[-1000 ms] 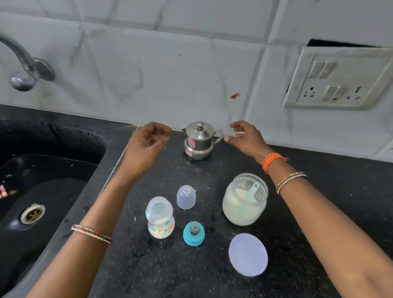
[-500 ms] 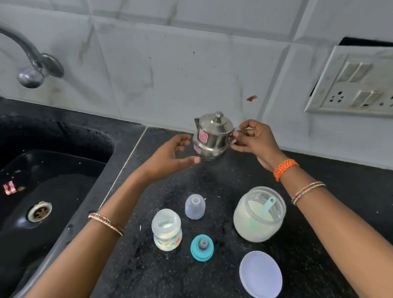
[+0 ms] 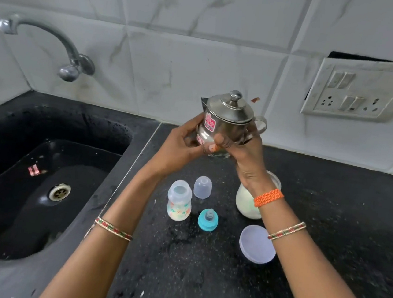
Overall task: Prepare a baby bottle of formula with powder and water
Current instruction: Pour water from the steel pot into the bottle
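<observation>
We hold the small steel kettle [image 3: 227, 120] up in the air with both hands, above the back part of the black worktop [image 3: 328, 225] and in front of the tiled wall, its lid on and its handle pointing right. Our left hand [image 3: 178, 146] curls round the kettle's lower left side, and our right hand [image 3: 242, 149] wraps the lower right side below the handle, thumb across the front. Below the kettle, toward the worktop's left edge next to the sink [image 3: 40, 180], the open baby bottle [image 3: 179, 200] stands upright with some white powder in its bottom. Its clear cap [image 3: 202, 187] stands just behind and to the right of it, and the teal nipple ring [image 3: 208, 220] sits just to the bottle's right, nearer to us. The powder jar [image 3: 248, 203] stands open farther right, partly hidden behind our right wrist, and its round lid [image 3: 256, 247] lies flat on the worktop nearer to us. A tap [image 3: 55, 42] juts from the wall over the sink, and a switch panel [image 3: 361, 91] is on the wall at the right.
</observation>
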The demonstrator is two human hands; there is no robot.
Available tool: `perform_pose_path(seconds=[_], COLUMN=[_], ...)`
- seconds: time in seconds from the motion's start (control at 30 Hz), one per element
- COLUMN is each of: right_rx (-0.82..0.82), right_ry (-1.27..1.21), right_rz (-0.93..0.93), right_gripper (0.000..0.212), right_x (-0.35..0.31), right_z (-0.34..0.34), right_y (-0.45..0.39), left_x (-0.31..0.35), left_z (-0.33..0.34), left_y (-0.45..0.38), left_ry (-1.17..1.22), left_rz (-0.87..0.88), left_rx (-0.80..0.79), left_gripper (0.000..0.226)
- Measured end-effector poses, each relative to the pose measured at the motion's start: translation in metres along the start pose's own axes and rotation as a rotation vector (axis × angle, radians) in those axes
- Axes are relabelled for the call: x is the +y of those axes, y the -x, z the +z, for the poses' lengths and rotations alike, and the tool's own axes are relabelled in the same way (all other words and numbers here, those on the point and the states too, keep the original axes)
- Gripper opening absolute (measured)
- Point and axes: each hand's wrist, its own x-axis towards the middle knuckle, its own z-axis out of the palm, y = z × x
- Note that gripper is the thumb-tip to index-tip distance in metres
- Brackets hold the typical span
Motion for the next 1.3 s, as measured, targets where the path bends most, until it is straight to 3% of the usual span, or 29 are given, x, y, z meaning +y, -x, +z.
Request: perform_pose_path(seconds=[0.07, 0.13, 0.3, 0.43, 0.53, 0.67, 0.8, 1.0, 1.3], right_rx=[0.022, 0.009, -0.094, -0.163, -0.236, -0.329, -0.35, -0.374, -0.424], right_ry=[-0.004, 0.023, 0.156, 0.343, 0.554, 0.812, 0.897, 0.952, 0.991], right_rz=[0.018, 0.058, 0.121, 0.194, 0.209, 0.214, 0.192, 0.182, 0.175], right_gripper=[0.083, 0.081, 0.082, 0.068, 0.06, 0.085, 0.075, 0.085, 0.063], right_x=[0.002, 0.005, 0.008, 0.006, 0.002, 0.001, -0.007, -0.019, -0.029], right_z=[-0.001, -0.009, -0.028, -0.035, -0.036, -0.029, -0.024, -0.018, -0.011], right_y=[0.012, 0.021, 0.035, 0.042, 0.046, 0.048, 0.047, 0.044, 0.043], left_x=[-0.001, -0.011, -0.073, -0.108, -0.12, -0.127, -0.127, -0.127, -0.13], left_z=[-0.011, -0.021, -0.022, -0.002, 0.011, 0.014, 0.013, 0.013, 0.012], left_y=[0.019, 0.04, 0.096, 0.111, 0.113, 0.114, 0.115, 0.115, 0.116], left_ry=[-0.145, -0.222, -0.155, -0.103, -0.181, -0.224, -0.24, -0.23, -0.24], left_rz=[-0.02, -0.057, -0.252, -0.318, -0.28, -0.221, -0.224, -0.234, -0.224], left_rx=[-0.073, -0.049, 0.07, 0.067, 0.2, 0.238, 0.237, 0.244, 0.24], left_gripper=[0.073, 0.086, 0.11, 0.075, 0.054, 0.059, 0.058, 0.059, 0.059])
